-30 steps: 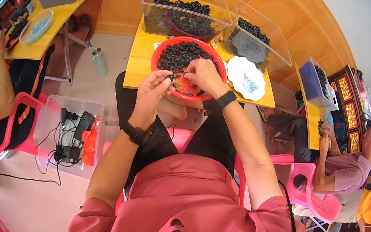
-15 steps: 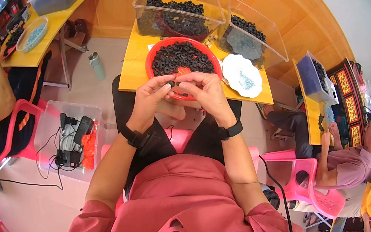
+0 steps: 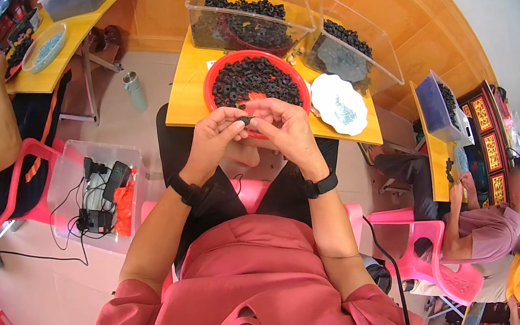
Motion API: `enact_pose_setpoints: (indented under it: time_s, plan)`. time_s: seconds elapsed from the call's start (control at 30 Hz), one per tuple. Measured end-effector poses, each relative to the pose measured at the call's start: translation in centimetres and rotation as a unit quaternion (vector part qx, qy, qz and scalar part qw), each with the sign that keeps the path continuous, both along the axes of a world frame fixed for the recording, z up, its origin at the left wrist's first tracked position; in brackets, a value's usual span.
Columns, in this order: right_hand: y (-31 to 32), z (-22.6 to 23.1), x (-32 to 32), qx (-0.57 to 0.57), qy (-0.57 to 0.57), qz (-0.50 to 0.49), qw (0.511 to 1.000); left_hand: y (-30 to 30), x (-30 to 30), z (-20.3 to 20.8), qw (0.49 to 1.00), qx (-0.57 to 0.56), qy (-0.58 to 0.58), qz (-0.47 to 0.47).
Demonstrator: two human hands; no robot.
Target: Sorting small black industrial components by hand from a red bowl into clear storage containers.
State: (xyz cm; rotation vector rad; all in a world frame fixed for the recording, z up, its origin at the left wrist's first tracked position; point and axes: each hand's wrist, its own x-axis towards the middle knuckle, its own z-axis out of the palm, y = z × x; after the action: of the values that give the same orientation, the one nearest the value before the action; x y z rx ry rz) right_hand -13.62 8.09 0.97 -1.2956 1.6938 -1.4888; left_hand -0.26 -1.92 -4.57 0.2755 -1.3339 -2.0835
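Observation:
Over the near rim of a red basin (image 3: 305, 97), both of my hands meet at one small black ring-like part (image 3: 244, 121). Thumb and fingers of my left hand (image 3: 209, 144) pinch its left side. My right hand (image 3: 291, 130) grips it from the right, thumb tip against it and fingers curled behind. The fingertips partly cover the part, so its exact shape is hard to make out. A heap of similar black parts (image 3: 251, 77) fills much of the basin. To the right lies a white scalloped plate (image 3: 329, 103) with small pale-blue pieces (image 3: 347, 112).
Clear bins of black parts, one at the back (image 3: 255, 30) and one back right (image 3: 341, 51), share the yellow table (image 3: 187, 96). A clear box of chargers and cables (image 3: 64, 190) and a green bottle (image 3: 136, 93) stand on the floor at left. People sit at tables on both sides.
The black part has turned between my fingertips and now appears more side-on. My hands have shifted very slightly toward me, with the right fingers more curled over.

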Motion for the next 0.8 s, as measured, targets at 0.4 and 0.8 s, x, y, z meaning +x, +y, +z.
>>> enact_pose_setpoints:
  time_s: [0.4,0.8]
  plan:
    - [0.7,-0.2,0.2,0.009,-0.074,0.010,0.997,0.6,0.1,0.4,0.995,-0.095,-0.016,-0.018]
    - [0.4,-1.2,0.0,-0.019,-0.029,-0.010,0.999,1.4,-0.4,-0.4,0.993,-0.105,-0.031,0.032]
